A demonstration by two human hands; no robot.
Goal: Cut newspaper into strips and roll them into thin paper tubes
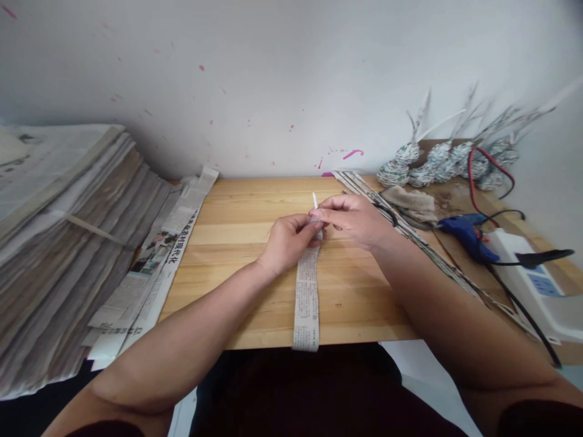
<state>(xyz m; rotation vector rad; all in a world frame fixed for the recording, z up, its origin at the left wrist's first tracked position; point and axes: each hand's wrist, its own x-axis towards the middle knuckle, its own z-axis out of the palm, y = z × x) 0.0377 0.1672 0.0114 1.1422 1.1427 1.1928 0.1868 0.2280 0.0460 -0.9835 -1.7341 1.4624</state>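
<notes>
A long newspaper strip (306, 297) runs from my fingers toward me, its near end reaching the table's front edge. My left hand (291, 238) pinches the far end of the strip between thumb and fingers. Right beside it, my right hand (348, 217) is closed at the same end, thumb and forefinger pressed together. A thin white tip (314, 199) sticks up from between the fingertips, pointing away from me. Whether it is rolled paper or a separate stick is hidden by my fingers.
A tall stack of newspapers (77, 243) stands left, with cut newspaper strips (177, 230) alongside. Rolled paper sticks (410, 237) lie right, near a rag (407, 205), a blue glue gun (469, 237) and a white power strip (528, 273). Woven paper figures (435, 164) stand by the wall.
</notes>
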